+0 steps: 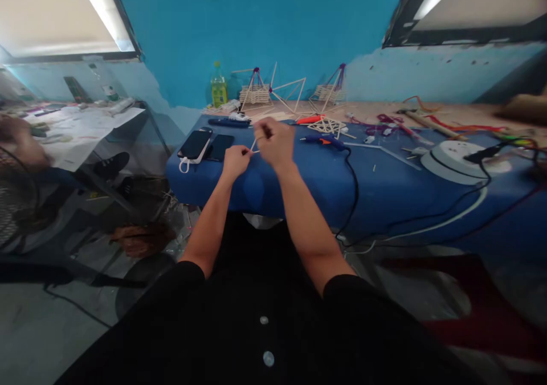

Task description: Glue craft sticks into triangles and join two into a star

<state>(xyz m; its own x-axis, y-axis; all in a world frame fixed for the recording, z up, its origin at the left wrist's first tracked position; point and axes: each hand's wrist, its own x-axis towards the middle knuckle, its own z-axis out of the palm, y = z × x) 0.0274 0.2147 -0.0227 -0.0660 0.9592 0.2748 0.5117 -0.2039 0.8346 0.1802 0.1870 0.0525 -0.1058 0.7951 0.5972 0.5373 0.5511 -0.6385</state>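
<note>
Both hands meet above the blue table's (299, 174) near edge: left hand (235, 162) and right hand (276, 141) fingers pinched on a thin white stick (253, 146), keeping it clear of the phones (205, 144)

No readable text anywhere you look. The bottle (219, 88) at the wall has a label, but it's too blurred to make out. Both phones (206, 144) on the blue table (299, 180) show dark screens. The papers (81, 124) on the side table to your left are too small to read.
</note>
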